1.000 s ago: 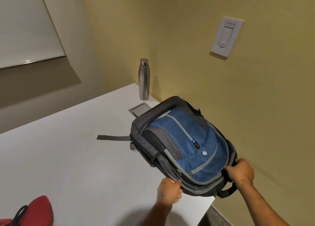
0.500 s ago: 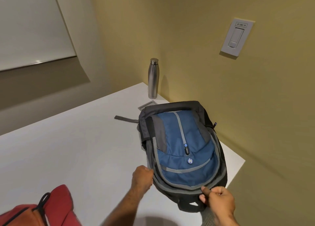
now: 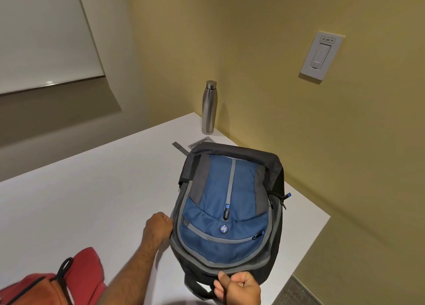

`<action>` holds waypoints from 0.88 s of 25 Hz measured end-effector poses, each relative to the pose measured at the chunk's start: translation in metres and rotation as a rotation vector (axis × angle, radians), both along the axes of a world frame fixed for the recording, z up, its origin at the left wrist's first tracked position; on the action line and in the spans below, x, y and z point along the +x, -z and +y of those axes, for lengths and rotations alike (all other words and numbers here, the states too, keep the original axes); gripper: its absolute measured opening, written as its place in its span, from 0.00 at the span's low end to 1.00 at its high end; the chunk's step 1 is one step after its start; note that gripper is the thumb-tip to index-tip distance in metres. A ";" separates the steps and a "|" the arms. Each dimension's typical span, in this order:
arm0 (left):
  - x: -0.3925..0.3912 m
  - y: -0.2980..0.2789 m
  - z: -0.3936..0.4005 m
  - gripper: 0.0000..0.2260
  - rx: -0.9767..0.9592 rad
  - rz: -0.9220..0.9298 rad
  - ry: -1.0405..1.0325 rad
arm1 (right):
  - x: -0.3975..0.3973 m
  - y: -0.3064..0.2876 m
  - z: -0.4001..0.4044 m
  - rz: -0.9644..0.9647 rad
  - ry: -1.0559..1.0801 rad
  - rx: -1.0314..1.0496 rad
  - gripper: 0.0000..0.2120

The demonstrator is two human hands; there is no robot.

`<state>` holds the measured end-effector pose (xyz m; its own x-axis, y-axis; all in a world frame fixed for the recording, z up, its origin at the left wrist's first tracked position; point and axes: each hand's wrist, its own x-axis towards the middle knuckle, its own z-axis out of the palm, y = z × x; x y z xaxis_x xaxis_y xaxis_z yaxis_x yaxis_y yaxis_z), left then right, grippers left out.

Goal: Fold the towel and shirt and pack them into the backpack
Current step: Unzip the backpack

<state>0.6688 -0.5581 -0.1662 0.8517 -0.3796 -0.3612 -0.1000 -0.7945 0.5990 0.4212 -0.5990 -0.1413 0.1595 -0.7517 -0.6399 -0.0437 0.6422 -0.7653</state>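
Room: yellow-ochre painted walls met at a corner, with a pale roller blind on the left.
Table: white, smooth and matte, its corner pushed against the walls.
Backpack: blue and grey woven fabric with black sides, lay flat near the table's right edge, front panel up; a round badge read "hp" upside down, and a zipper pull carried the same mark.
Red bag: soft red and orange fabric with a black cord loop, sat at the near left, well apart from the backpack.
Bottle: brushed steel, slim, capped, stood upright in the far corner.
Wall switch: white rectangular plate; its small label was too tiny to read.
Left hand: curled, gripped the backpack's left edge.
Right hand: fingers folded, thumb pinched the near grey rim.
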 end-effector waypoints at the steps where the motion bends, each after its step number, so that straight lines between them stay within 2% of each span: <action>1: -0.001 0.001 0.000 0.07 -0.001 -0.005 0.000 | -0.003 0.000 0.000 0.006 -0.030 0.001 0.16; 5: -0.006 -0.003 0.002 0.05 -0.059 -0.034 -0.025 | -0.024 -0.010 -0.016 0.094 -0.135 -0.133 0.16; 7: -0.006 -0.014 -0.001 0.08 -0.118 -0.141 -0.029 | -0.036 -0.018 -0.045 0.134 -0.106 -0.260 0.17; 9: -0.007 -0.033 -0.016 0.08 -0.228 -0.310 0.024 | -0.046 -0.025 -0.087 0.224 -0.092 -0.408 0.13; 11: -0.013 -0.057 -0.045 0.04 -0.319 -0.440 0.155 | -0.052 -0.029 -0.132 0.351 -0.088 -0.526 0.07; 14: -0.037 -0.087 -0.107 0.04 -0.384 -0.493 0.424 | -0.050 -0.028 -0.190 0.441 -0.076 -0.602 0.03; 16: -0.063 -0.097 -0.148 0.07 -0.399 -0.493 0.619 | -0.045 -0.020 -0.217 0.517 -0.157 -0.645 0.06; 19: -0.104 -0.098 -0.202 0.12 -0.267 -0.528 0.867 | -0.040 -0.003 -0.244 0.629 -0.362 -0.708 0.15; 22: -0.130 -0.089 -0.243 0.15 -0.127 -0.562 0.959 | -0.036 0.009 -0.260 0.633 -0.475 -0.757 0.18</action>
